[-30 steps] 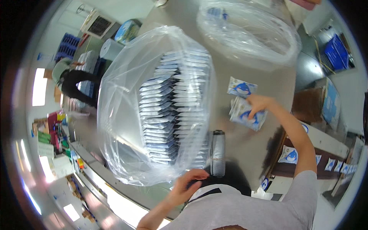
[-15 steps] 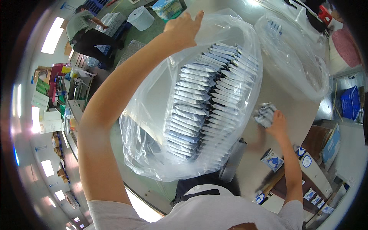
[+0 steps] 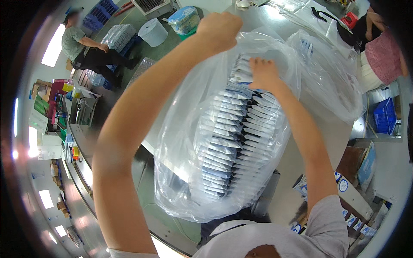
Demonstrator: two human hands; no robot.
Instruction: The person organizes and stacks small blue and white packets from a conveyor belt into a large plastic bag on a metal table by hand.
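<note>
A large clear plastic bag lies on the table in front of me. Inside it, silvery-white and blue sachets stand packed on edge in two long rows. My left hand is closed at the bag's far rim, its arm stretched along the bag's left side. Reaching in through the far opening, my right hand has its fingers curled over a small bundle of sachets at the far end of the rows. The undersides of those fingers are hidden.
Another clear bag with a few sachets lies at the right on the grey table. Boxes and a sachet stand near my right elbow. A blue basket sits far right. One person is at the back left; another is at the right edge.
My right hand has carried the bundle of sachets from the table at right up and left to the far end of the rows. My left hand's fingers have curled in.
</note>
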